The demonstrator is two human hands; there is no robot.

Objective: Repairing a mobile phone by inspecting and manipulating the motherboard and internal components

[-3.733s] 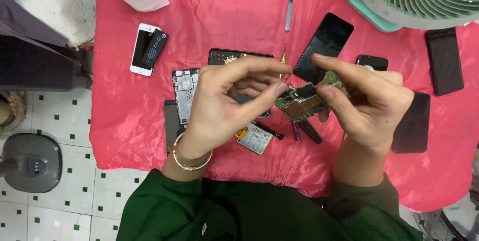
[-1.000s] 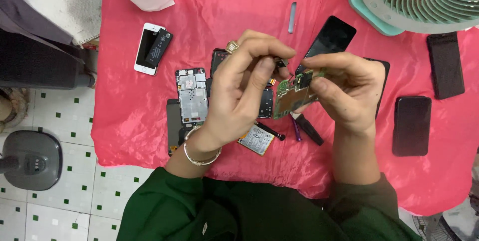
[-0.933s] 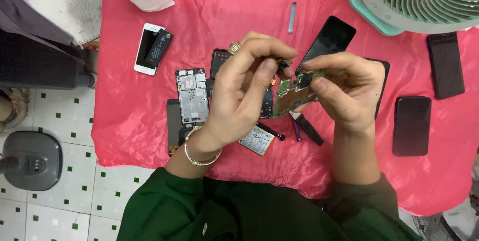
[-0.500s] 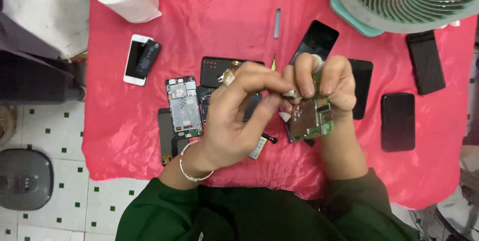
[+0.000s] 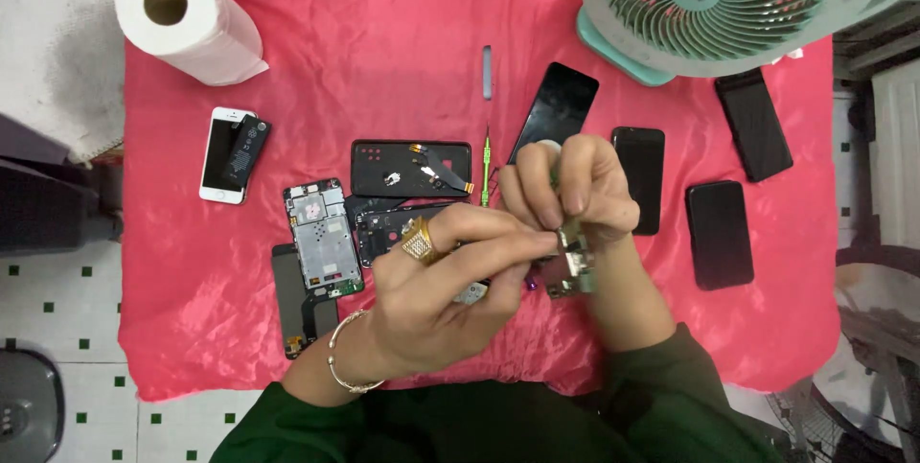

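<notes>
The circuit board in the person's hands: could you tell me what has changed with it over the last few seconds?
The circuit board has turned from lying flat between both hands to hanging edge-down from the right hand, nearer the body. The left hand still pinches at its edge. The phones, the paper roll and the fan on the red cloth kept their places.

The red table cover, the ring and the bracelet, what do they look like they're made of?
Red table cover: likely satin-like fabric, since it shines softly and creases in fine wrinkles.
Ring on the left hand: gold-coloured metal by its yellow glint, with a textured square top.
Bracelet: thin, pale and shiny, probably metal; too small to tell for sure.
</notes>
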